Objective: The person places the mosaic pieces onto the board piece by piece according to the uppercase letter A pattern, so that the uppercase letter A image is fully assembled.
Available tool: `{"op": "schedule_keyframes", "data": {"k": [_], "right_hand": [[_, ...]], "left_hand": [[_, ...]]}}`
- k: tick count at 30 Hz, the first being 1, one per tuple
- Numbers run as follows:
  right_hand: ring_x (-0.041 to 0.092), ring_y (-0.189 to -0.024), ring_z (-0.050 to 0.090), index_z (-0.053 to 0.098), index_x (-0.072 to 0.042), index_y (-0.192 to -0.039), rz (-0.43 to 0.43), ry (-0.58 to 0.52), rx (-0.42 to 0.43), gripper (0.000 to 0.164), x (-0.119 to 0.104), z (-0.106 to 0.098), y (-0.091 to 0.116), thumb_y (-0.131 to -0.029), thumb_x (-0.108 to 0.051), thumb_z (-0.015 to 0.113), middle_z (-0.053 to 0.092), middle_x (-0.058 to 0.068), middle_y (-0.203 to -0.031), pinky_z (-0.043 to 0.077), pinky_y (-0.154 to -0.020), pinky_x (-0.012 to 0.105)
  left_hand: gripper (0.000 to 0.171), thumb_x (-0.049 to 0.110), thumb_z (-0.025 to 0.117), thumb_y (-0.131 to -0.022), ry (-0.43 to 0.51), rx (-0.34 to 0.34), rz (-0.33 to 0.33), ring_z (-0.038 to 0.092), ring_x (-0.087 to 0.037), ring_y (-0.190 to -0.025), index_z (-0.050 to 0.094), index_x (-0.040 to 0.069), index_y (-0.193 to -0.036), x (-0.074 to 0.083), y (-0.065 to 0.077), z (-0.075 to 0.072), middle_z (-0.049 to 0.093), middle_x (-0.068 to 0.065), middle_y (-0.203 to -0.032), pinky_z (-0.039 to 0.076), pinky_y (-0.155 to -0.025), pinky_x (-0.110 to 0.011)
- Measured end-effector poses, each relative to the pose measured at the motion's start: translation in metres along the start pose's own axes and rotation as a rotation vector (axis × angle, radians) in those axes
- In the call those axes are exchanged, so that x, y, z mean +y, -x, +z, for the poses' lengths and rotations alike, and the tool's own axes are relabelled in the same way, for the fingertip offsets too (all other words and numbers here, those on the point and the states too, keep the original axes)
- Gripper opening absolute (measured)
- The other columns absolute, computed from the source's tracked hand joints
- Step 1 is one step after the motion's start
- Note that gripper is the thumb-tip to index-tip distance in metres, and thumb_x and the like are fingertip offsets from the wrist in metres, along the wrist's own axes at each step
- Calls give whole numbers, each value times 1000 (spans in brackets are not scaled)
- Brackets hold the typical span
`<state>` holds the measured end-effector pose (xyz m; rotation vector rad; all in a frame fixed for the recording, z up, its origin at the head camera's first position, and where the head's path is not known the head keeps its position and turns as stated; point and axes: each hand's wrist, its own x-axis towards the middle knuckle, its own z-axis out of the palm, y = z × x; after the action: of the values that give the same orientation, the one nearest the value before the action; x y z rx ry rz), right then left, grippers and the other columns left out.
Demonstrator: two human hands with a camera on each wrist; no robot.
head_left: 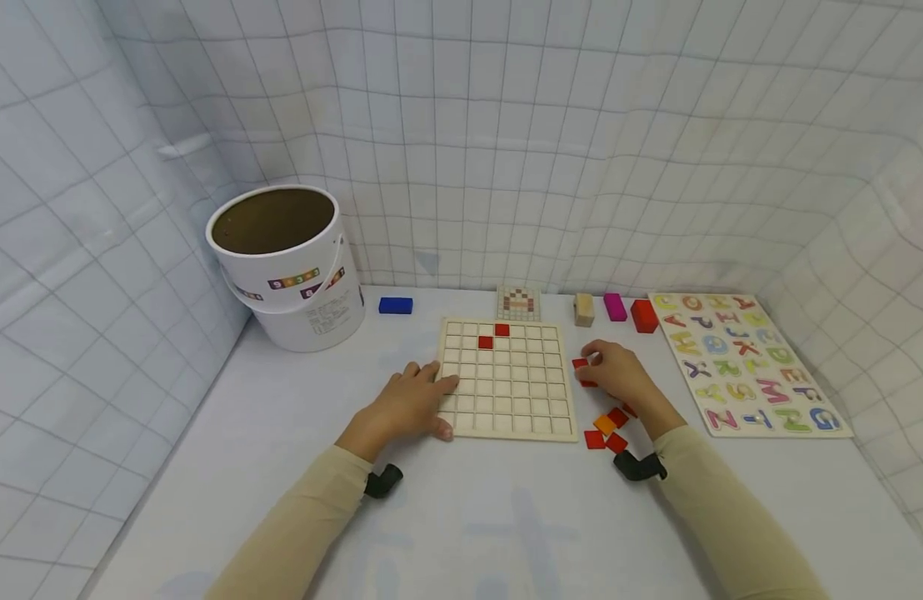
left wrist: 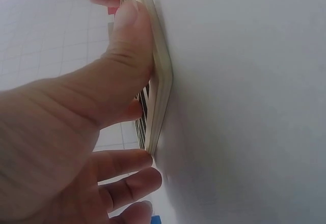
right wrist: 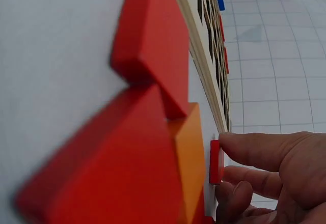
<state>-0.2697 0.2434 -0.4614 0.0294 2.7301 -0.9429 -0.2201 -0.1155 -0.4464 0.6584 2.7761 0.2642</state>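
Note:
A pale wooden grid board lies flat on the table, with one red square tile and another red tile in its far cells. My left hand rests at the board's left side; its thumb lies over the near corner, and its other fingers are spread loosely along the edge. Just right of the board, my right hand has thumb and fingertips at opposite edges of a red tile, pinching it low over the table. Another red tile shows beside those fingers.
Several loose red tiles and an orange tile lie below my right hand. Behind the board are a small pattern card, a blue block and other blocks. A white bucket stands left, a letter puzzle right.

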Motion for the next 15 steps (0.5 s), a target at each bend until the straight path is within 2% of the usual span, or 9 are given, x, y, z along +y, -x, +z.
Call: {"op": "schedule_keyframes", "data": {"k": [5,15], "right_hand": [[31,-100,54,60,-4,-121,-10,13,24,36,-2,4,-2,-93,-25,69,61,16,-112,49,-81,39],[25,-83,54,56,-5,-109,5,-114,63,26,4,4,1,-94,-22,69,57,11,-95,45,-66,32]], "left_hand": [[91,51,82,-76,-1,6,-6,36,-42,-141,47,19,-155,0,0,2,34,-21,-162,35,-110,-60],[90,48,83,-77,29,13,-2,36,-43,-140,48,18,-154,1,2,1,34,-22,-161,35,-110,-60]]}}
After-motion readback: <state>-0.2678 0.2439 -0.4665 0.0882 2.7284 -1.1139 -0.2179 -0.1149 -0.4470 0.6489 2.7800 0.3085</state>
